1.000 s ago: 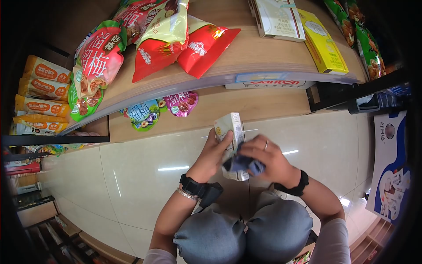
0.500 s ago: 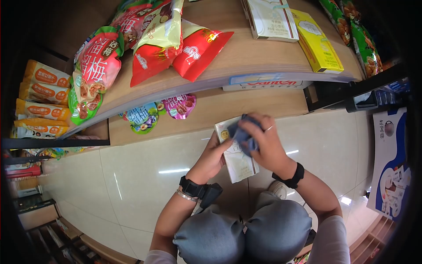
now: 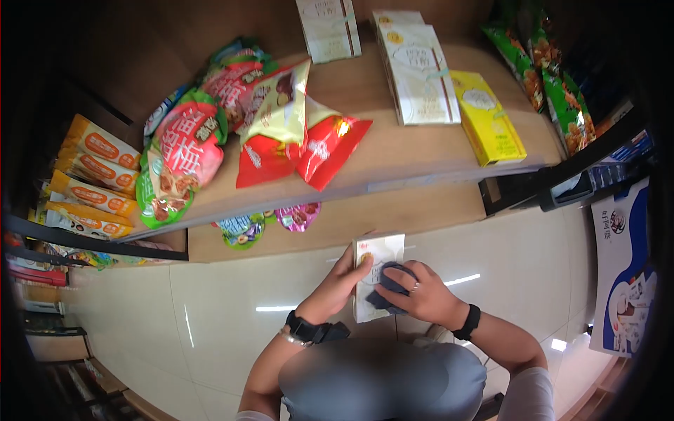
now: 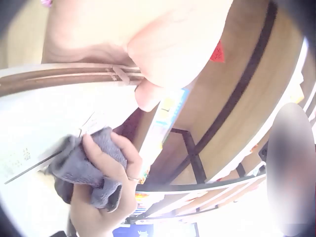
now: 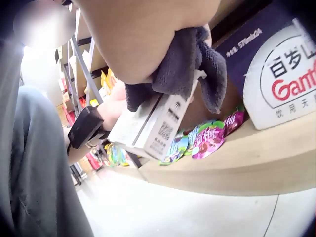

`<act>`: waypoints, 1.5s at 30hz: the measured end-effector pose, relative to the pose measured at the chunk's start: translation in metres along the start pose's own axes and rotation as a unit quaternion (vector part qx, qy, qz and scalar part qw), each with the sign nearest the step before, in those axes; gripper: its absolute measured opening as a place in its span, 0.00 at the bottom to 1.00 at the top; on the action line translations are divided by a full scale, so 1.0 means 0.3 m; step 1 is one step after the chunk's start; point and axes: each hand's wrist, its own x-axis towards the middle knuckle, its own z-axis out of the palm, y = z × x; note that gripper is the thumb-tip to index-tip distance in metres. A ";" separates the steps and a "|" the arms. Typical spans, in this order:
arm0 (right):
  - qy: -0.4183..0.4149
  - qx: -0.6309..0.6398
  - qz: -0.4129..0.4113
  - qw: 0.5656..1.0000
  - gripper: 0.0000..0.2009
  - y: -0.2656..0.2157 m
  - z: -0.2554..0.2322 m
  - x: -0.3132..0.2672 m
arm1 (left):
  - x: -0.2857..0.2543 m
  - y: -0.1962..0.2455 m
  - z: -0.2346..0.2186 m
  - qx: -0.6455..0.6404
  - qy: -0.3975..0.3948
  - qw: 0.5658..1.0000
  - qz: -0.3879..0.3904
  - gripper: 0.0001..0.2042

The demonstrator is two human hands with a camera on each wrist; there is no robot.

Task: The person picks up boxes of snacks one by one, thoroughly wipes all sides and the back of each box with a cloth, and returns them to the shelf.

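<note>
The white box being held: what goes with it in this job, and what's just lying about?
In use:
- white box, gripped by the left hand
- grey-blue cloth, held against the box by the right hand

Apparently just lying about:
- other white boxes
- yellow box
- red snack bag
- orange packets

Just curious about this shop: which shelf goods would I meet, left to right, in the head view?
Orange-and-white packets, pink-and-green plastic bag, red-and-cream plastic bag, stacked white cardboard boxes, yellow cardboard box, green plastic bags.
</note>
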 end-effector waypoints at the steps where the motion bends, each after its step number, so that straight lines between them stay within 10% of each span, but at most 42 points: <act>1: 0.007 0.008 0.035 0.999 0.21 0.018 -0.034 0.002 | -0.016 0.038 0.015 0.039 -0.011 0.999 0.013 0.27; 8: 0.126 0.154 0.219 0.955 0.18 0.042 -0.219 0.090 | -0.151 0.317 0.129 0.188 -0.082 0.977 0.066 0.28; 19: 0.137 0.229 0.101 0.959 0.18 0.057 -0.494 0.384 | -0.132 0.626 0.270 0.153 -0.027 0.964 0.215 0.27; 26: 0.215 0.268 0.200 0.917 0.14 0.205 -0.576 0.553 | 0.020 0.805 0.269 0.338 0.027 0.895 0.290 0.24; 31: 0.255 0.065 0.225 0.938 0.16 0.300 -0.601 0.653 | 0.211 0.815 0.191 0.450 0.181 0.804 0.345 0.20; 34: 0.281 0.028 0.238 0.929 0.16 0.344 -0.587 0.698 | 0.260 0.862 0.210 0.361 0.155 0.856 0.336 0.23; 45: 0.216 -0.067 0.337 0.914 0.15 0.421 -0.474 0.845 | 0.429 0.893 0.078 0.498 0.280 0.755 0.322 0.17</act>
